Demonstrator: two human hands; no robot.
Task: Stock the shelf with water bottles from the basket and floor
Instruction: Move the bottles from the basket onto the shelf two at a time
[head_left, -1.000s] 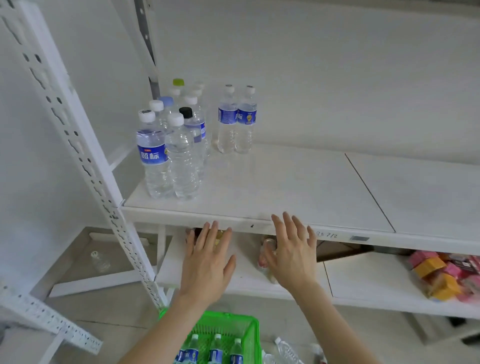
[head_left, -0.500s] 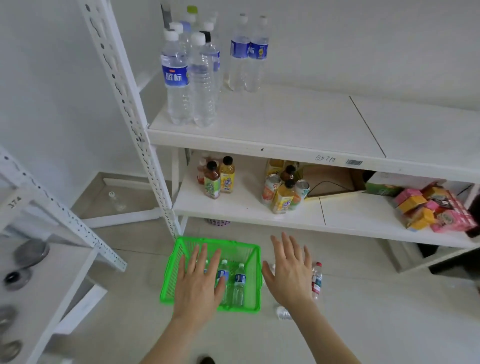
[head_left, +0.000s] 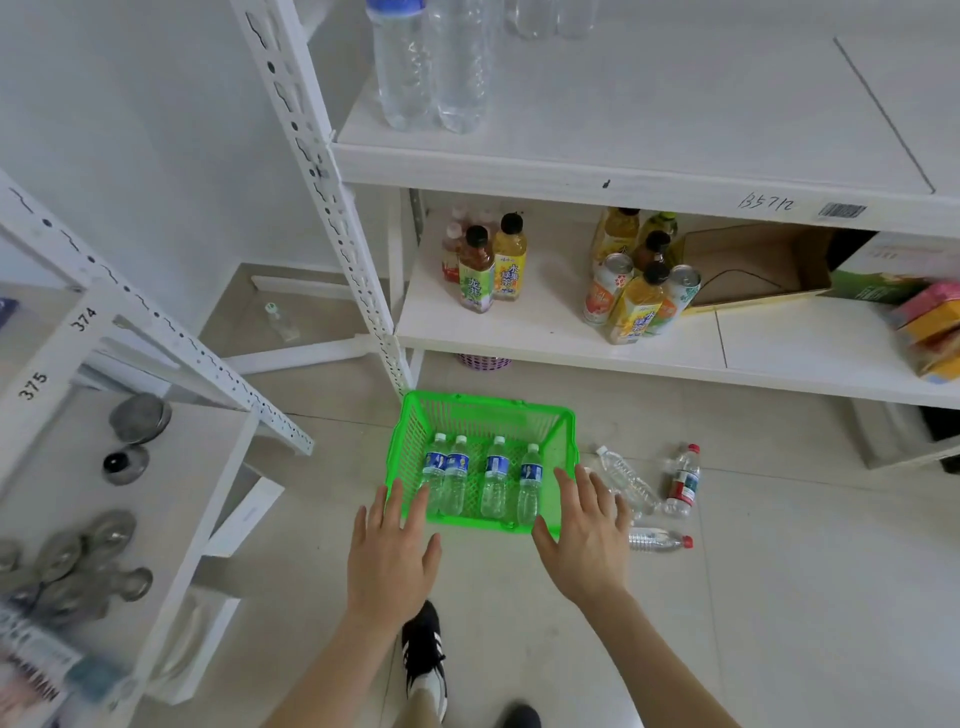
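Both hands are spread flat with nothing in either grip: the left hand (head_left: 390, 558) hangs over the near left corner of the green basket (head_left: 483, 415), the right hand (head_left: 589, 540) over its near right corner, apparently to take a bottle each. Four water bottles (head_left: 494, 483) lie side by side in the basket on the floor. More loose bottles (head_left: 626, 480) lie just to its right. Beyond, stocked bottles (head_left: 415, 73) stand at the upper shelf's (head_left: 649, 119) left end, leaving room rightward.
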